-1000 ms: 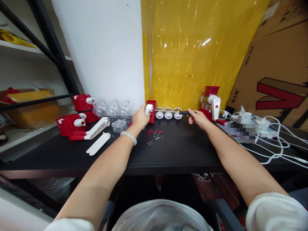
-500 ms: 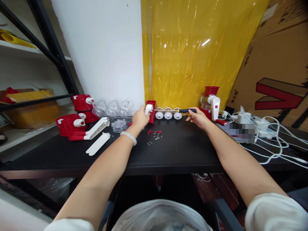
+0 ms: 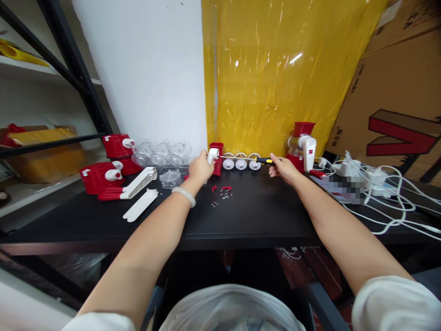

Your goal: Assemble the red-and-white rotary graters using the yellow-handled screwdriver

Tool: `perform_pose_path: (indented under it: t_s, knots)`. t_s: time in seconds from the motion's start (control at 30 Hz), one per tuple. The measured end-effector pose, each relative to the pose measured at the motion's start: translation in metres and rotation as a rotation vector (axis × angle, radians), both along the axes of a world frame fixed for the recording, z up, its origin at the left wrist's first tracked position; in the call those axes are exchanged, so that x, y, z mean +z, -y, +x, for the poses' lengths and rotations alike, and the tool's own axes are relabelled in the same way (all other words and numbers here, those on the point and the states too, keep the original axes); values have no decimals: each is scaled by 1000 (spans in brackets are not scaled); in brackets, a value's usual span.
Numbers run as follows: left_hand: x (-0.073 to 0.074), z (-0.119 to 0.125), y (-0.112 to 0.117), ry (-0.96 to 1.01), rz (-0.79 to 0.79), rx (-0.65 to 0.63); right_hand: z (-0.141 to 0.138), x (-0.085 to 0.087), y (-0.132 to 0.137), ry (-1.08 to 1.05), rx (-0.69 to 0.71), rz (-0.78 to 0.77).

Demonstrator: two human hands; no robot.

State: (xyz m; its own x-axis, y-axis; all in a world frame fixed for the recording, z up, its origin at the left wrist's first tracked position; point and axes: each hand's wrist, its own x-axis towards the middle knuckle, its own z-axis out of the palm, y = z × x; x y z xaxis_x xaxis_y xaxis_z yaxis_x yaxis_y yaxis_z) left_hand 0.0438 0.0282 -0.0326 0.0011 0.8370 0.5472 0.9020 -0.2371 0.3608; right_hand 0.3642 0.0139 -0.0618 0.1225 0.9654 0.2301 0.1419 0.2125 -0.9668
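Note:
My left hand (image 3: 200, 170) is closed around a red plastic housing (image 3: 217, 168) with a white round collar (image 3: 212, 155) on its near side. A screwdriver (image 3: 264, 161) with a black and yellow handle lies level, its long shaft reaching left to the white collar. My right hand (image 3: 283, 169) grips the handle's end between thumb and fingers. Whether the tip sits in a screw is too small to tell. Below the hands, several small screws (image 3: 225, 196) and small red plastic parts (image 3: 226, 188) lie on the black table (image 3: 255, 220).
Several white discs (image 3: 241, 162) stand behind the screwdriver. At left are red housings (image 3: 99, 178), a white crank handle (image 3: 139, 182), its white cover (image 3: 140, 206) and clear plastic cups (image 3: 160, 154). An assembled red-and-white grater (image 3: 303, 147), a phone (image 3: 337, 188) and cables (image 3: 389, 220) occupy the right.
The screwdriver handle has turned, now showing more yellow, and my right fingers have curled in around its end. My left hand and the red housing stay in place.

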Motion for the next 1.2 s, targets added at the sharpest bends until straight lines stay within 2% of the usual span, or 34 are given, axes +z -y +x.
perform_pose_path:
  t_s: [0.13,0.23,0.67,0.8,0.9,1.07,1.2]
  knots:
    - [1,1,1,-6,-3,6,-5,5,5,-203,97,35]
    - [1,1,3,-16,-22,6,-3,5,4,-247,133,97]
    - [-5,0,-4,-38,-7,-2,4,0,-1,-4,-29,139]
    - [-4,1,-2,-39,-25,-8,6,-3,-2,100,-76,108]
    - [-2,2,0,-40,-45,-4,2,-1,0,66,-94,66]
    - [1,2,2,-12,-41,14,-5,4,4,-186,50,51]
    - [1,1,2,-20,-40,17,-3,4,4,-185,97,102]
